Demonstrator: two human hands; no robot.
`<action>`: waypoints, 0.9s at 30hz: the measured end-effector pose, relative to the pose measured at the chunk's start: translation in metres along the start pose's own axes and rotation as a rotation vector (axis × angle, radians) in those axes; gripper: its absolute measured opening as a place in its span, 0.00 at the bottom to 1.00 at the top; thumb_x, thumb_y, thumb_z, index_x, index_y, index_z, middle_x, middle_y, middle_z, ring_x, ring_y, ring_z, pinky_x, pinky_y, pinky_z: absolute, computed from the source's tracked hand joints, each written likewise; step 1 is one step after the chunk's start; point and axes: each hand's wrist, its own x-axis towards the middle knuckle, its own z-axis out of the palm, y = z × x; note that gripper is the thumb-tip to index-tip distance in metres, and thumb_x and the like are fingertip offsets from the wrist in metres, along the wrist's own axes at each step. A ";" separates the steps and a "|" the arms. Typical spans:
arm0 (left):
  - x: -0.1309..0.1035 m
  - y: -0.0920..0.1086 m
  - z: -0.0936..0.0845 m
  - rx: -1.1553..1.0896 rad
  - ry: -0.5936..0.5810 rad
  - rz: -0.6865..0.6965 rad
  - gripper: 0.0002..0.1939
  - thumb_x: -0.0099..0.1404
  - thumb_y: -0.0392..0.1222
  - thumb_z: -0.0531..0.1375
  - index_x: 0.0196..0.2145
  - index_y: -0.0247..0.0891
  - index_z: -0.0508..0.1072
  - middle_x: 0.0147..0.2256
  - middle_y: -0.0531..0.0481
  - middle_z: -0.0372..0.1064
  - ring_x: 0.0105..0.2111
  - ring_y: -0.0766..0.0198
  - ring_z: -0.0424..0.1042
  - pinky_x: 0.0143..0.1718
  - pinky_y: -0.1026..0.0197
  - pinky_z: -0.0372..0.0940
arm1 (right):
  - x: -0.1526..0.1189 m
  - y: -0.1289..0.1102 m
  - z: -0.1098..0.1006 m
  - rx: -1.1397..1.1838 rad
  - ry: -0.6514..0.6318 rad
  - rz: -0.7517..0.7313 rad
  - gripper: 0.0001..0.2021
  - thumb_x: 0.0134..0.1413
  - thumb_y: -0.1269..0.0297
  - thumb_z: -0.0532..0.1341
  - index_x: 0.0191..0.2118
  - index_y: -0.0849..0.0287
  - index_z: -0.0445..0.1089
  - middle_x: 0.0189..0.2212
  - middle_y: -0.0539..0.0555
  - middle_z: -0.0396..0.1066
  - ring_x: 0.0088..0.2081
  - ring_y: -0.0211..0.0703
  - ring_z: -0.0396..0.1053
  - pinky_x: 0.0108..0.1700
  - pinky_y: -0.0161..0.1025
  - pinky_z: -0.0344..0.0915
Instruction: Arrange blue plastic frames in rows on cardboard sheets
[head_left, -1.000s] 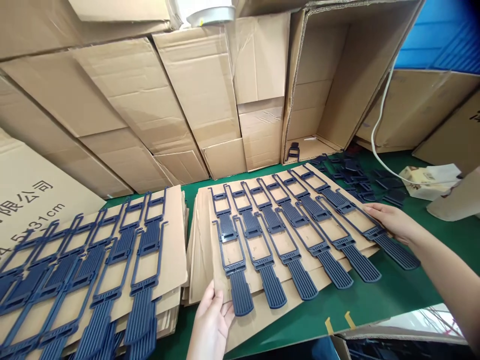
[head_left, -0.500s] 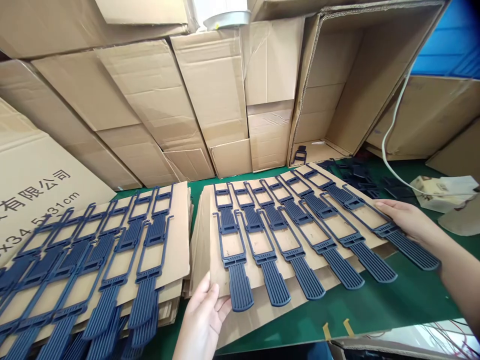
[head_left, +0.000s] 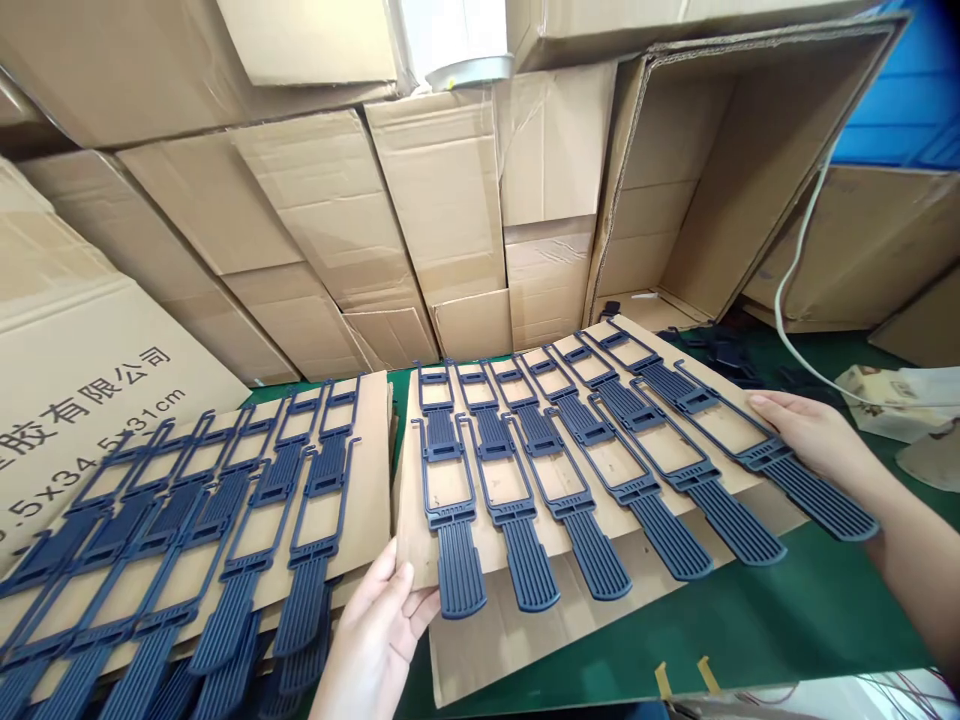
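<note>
Head view, left hand (head_left: 375, 640) wrist cut off, cardboard sheet (head_left: 480, 530) gripped

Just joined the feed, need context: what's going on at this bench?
A person holds a cardboard sheet loaded with a row of dark blue plastic parts. The left hand has its near corner, the right hand its far edge. It sits over more cardboard on the green table. A similar loaded stack lies to the left.
</note>
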 end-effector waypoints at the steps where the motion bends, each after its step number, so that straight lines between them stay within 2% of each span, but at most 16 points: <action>1: 0.000 0.004 0.000 0.008 -0.017 0.005 0.27 0.49 0.35 0.67 0.47 0.36 0.67 0.39 0.44 0.70 0.34 0.61 0.71 0.35 0.61 0.70 | -0.002 -0.003 0.001 -0.012 0.006 -0.006 0.12 0.55 0.68 0.55 0.44 0.59 0.70 0.35 0.59 0.70 0.25 0.36 0.66 0.26 0.31 0.63; 4: 0.001 0.016 -0.001 0.004 -0.006 0.065 0.29 0.44 0.36 0.70 0.46 0.35 0.69 0.37 0.44 0.71 0.33 0.60 0.72 0.34 0.62 0.71 | -0.007 -0.014 0.003 -0.024 0.011 -0.040 0.12 0.56 0.67 0.55 0.44 0.61 0.70 0.34 0.58 0.71 0.24 0.36 0.65 0.25 0.31 0.62; 8: -0.003 0.034 -0.005 -0.018 0.098 0.159 0.29 0.42 0.33 0.69 0.44 0.33 0.69 0.37 0.41 0.72 0.32 0.56 0.73 0.31 0.60 0.72 | -0.017 -0.027 0.013 -0.048 -0.019 -0.098 0.12 0.56 0.67 0.55 0.44 0.61 0.71 0.34 0.56 0.71 0.25 0.35 0.66 0.26 0.29 0.61; 11: -0.006 0.048 -0.013 -0.012 0.189 0.210 0.24 0.45 0.28 0.65 0.43 0.32 0.69 0.37 0.39 0.72 0.31 0.55 0.73 0.30 0.58 0.72 | -0.023 -0.039 0.027 -0.049 -0.025 -0.150 0.13 0.56 0.67 0.55 0.45 0.63 0.70 0.36 0.56 0.71 0.28 0.35 0.67 0.28 0.28 0.62; 14: -0.007 0.063 -0.026 -0.009 0.206 0.293 0.16 0.49 0.25 0.60 0.38 0.32 0.70 0.36 0.42 0.73 0.31 0.57 0.74 0.30 0.60 0.72 | -0.028 -0.053 0.048 -0.040 -0.050 -0.224 0.13 0.56 0.67 0.54 0.44 0.65 0.71 0.37 0.56 0.71 0.31 0.34 0.68 0.32 0.27 0.62; 17: -0.006 0.080 -0.042 -0.020 0.221 0.373 0.10 0.52 0.24 0.57 0.33 0.31 0.71 0.33 0.44 0.73 0.29 0.60 0.73 0.28 0.63 0.72 | -0.033 -0.067 0.073 -0.046 -0.066 -0.295 0.14 0.56 0.67 0.54 0.44 0.66 0.71 0.35 0.56 0.71 0.30 0.33 0.66 0.33 0.26 0.61; 21: -0.010 0.106 -0.065 -0.060 0.276 0.412 0.10 0.53 0.22 0.55 0.32 0.30 0.71 0.32 0.45 0.73 0.29 0.63 0.73 0.28 0.65 0.71 | -0.046 -0.081 0.116 -0.048 -0.114 -0.349 0.15 0.54 0.67 0.54 0.43 0.70 0.71 0.31 0.56 0.70 0.26 0.32 0.63 0.28 0.27 0.58; 27: -0.020 0.145 -0.114 -0.104 0.470 0.506 0.07 0.50 0.22 0.55 0.26 0.29 0.69 0.29 0.48 0.72 0.27 0.65 0.71 0.24 0.68 0.69 | -0.087 -0.093 0.197 0.029 -0.263 -0.435 0.14 0.53 0.68 0.52 0.36 0.70 0.72 0.24 0.52 0.67 0.24 0.33 0.61 0.27 0.28 0.56</action>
